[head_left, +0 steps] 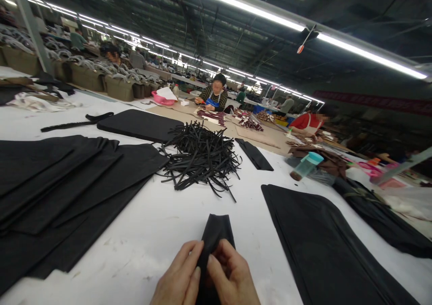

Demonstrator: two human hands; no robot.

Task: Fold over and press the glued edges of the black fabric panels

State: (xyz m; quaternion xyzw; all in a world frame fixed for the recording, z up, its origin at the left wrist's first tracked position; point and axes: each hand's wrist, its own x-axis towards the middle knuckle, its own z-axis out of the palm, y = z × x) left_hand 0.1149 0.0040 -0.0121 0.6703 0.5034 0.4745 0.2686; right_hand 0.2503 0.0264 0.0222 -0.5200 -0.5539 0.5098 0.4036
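Observation:
A narrow folded piece of black fabric (216, 235) lies on the white table (162, 224) at the bottom middle. My left hand (180, 278) pinches its left edge and my right hand (232, 278) pinches its right edge; both hands are closed on it. Behind it sits a loose heap of thin black strips (199, 158). Overlapping sheets of black fabric (60, 188) spread to the left, and another large black sheet (324, 246) lies to the right.
A small black piece (254, 155) and a clear bottle with a teal cap (305, 165) lie beyond the heap. A black pad (140, 125) and a strap (76, 122) sit further back. Other people work at tables behind, beside rows of bags (87, 73).

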